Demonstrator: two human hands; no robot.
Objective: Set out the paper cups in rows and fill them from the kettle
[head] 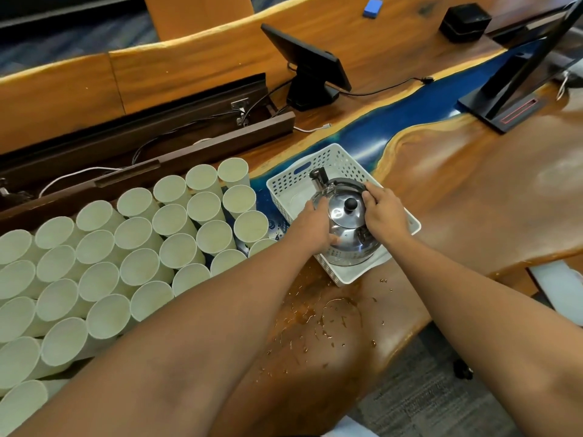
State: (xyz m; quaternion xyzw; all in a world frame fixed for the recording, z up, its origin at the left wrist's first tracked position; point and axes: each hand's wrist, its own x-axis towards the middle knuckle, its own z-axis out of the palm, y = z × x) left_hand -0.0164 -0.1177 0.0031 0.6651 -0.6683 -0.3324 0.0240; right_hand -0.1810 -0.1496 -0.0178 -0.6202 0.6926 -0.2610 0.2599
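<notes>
Several pale paper cups (135, 234) stand upright in tight rows across the left of the wooden table. A shiny steel kettle (345, 230) with a black lid knob sits inside a white perforated basket (339, 159) to their right. My left hand (312, 227) grips the kettle's left side, fingers curled round its body. My right hand (383, 209) holds the kettle's right side near the handle, fingers curled over the top edge. Whether the cups hold liquid cannot be told.
Spilled droplets (328, 313) lie on the wood in front of the basket. A small black screen on a stand (310, 69) and a larger monitor base (504, 105) stand behind. Cables run along an open dark trough (157, 130) at the back left.
</notes>
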